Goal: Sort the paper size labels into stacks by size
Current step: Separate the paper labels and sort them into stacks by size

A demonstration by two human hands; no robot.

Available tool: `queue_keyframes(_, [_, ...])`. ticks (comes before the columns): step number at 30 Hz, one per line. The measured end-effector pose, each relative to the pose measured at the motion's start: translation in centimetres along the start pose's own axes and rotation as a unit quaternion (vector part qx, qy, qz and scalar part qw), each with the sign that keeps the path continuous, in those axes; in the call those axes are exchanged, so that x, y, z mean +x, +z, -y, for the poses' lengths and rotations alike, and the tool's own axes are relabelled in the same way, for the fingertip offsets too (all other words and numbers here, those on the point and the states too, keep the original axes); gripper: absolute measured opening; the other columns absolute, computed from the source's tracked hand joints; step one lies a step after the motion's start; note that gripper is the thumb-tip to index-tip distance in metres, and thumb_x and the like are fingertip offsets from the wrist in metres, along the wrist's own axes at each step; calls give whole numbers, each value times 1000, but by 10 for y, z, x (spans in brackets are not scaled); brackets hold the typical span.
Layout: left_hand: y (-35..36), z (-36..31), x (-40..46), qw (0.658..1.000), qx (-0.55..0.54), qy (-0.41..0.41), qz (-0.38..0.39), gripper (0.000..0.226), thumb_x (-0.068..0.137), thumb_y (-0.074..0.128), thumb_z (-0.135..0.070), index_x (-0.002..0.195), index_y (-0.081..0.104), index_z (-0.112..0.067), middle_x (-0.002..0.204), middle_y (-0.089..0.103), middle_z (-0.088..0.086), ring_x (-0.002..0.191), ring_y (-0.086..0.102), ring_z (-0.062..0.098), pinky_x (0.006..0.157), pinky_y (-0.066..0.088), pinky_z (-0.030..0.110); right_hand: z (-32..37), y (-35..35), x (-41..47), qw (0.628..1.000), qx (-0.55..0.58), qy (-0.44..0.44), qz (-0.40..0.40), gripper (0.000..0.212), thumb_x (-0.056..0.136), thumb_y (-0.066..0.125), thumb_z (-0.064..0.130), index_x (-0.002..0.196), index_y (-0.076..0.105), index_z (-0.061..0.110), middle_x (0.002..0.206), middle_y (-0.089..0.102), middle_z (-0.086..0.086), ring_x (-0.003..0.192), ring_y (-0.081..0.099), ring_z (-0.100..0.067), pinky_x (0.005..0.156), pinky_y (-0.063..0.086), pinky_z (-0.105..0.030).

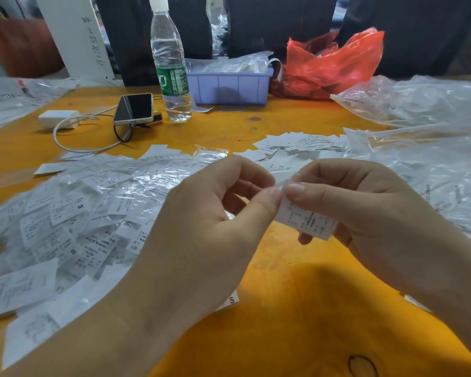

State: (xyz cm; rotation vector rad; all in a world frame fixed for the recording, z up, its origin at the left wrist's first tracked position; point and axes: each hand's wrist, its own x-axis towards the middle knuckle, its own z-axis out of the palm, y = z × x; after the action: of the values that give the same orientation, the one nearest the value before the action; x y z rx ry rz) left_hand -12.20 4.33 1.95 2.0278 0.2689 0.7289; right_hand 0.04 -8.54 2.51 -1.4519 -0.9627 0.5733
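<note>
head view: one camera, wide angle, looked down at table (297, 308).
left hand: left hand (201, 213) at 6 o'clock, fingers curled, thumb and forefinger pinched top edge of held label (305, 219).
right hand: right hand (365, 202) at 4 o'clock, thumb on top corner of same label, fingers curled behind it. Both hands met on it above bare table, centre frame.
step: judged as splitting or reading one label from the pick, before placing. Size letter on it not legible.
next move: needs the size read, then drop onto the matching stack; thin paper, so a firm pinch and one label at a time.
unsorted heap: loose pile (74, 213) at 9 o'clock, mixed with clear film; count too many to tell. M and S marks visible.
far group: small spread of labels (297, 144) at 1 o'clock, looked like a started stack; count unclear.
near label: one S label (230, 300) by left wrist.
other counts: one water bottle (170, 63), one phone (133, 108), one purple tray (229, 85), one red bag (332, 61), all 11 to 1 o'clock.
</note>
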Motion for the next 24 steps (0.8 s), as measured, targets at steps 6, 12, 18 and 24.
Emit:
queue_keyframes(6, [-8,6,8,984,-145,-103,31,8,83,75,-18,86,71,-25,74,73,0,61,66,10,53,53,21,-1,-1,0,1000,10,21,11,16,74,66,29,71,74,16,73,67,-3,65,61,-15,55,51,-25])
queue_keyframes(12, [-20,2,13,994,-88,-57,14,11,75,64,-28,85,70,-27,72,74,-6,62,64,9,57,54,22,-2,0,1,998,-13,31,45,16,76,65,30,72,76,19,72,70,-2,65,62,-12,56,52,-24])
queue_keyframes(18, [-34,-1,14,996,64,-11,61,19,73,50,-25,77,68,-28,61,63,-9,55,57,10,47,50,24,-5,4,-1,989,-59,67,121,18,77,65,34,78,76,19,72,70,-1,65,62,-9,61,53,-24])
queue_keyframes(24, [-37,6,15,968,209,-22,141,17,78,48,-34,82,64,-37,72,61,-21,68,57,1,54,51,24,-7,4,-2,985,-85,71,135,16,74,69,33,86,75,24,76,73,-2,66,64,-10,61,54,-24])
